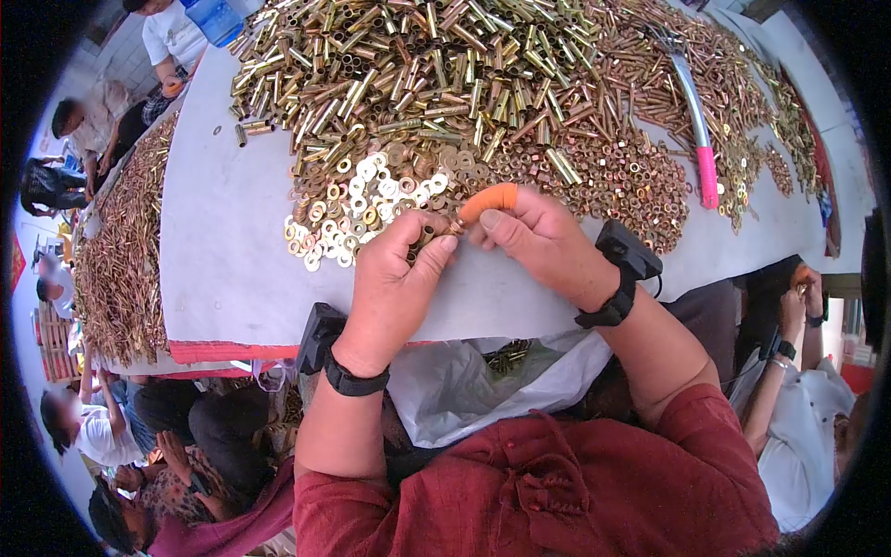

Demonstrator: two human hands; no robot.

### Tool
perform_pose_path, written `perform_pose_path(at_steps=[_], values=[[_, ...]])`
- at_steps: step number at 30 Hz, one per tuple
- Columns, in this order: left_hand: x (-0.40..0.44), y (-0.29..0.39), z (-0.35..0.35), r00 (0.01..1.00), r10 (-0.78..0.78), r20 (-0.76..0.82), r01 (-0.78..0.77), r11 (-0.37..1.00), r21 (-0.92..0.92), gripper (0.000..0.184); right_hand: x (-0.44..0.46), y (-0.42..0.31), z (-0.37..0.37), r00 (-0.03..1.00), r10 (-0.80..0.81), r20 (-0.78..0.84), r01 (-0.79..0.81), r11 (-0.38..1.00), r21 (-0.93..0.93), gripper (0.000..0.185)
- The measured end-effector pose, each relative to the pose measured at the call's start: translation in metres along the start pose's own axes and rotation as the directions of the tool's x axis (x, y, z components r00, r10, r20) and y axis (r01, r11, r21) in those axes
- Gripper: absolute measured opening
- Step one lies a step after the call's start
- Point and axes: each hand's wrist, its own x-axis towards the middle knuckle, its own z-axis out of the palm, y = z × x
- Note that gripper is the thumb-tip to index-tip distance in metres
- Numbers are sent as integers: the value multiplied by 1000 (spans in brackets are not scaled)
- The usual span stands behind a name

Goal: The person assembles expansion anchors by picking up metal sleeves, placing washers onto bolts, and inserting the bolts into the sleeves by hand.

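My left hand (404, 265) is closed around a small brass tube (422, 239) above the table's front part. My right hand (534, 237), with an orange cover (489, 200) on one finger, meets it at the fingertips. Its thumb and fingers are pinched on a small copper-coloured part (456, 226) at the tube's end; its exact shape is hard to make out. Just beyond my hands lie flat washers (367, 190), some shiny, some brownish. Small nuts (631, 186) are heaped to the right, and a large pile of brass tubes (408, 74) rises behind.
A tool with a pink handle (707, 176) lies among bolts (640, 74) at the right. Another table at the left bears a long heap of metal parts (125, 251). A plastic bag (473, 399) hangs below the table edge (232, 351). Several people sit at both sides.
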Motion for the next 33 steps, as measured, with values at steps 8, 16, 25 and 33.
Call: perform_pose_path(at_steps=[8, 16, 25, 33], values=[[0, 1, 1, 999, -33, 11, 33, 999, -31, 8, -4, -9, -2, 996, 78, 47, -77, 997, -18, 23], [-5, 7, -10, 868, 122, 481, -186, 979, 87, 19, 30, -18, -61, 790, -614, 8, 176, 213, -961, 30], [3, 10, -17, 942, -229, 244, 324, 808, -493, 33, 33, -16, -50, 856, -515, -52, 81, 233, -969, 21], [3, 7, -16, 962, -253, 105, 269, 798, -540, 20, 20, -28, -20, 921, -341, -191, 104, 685, -721, 18]])
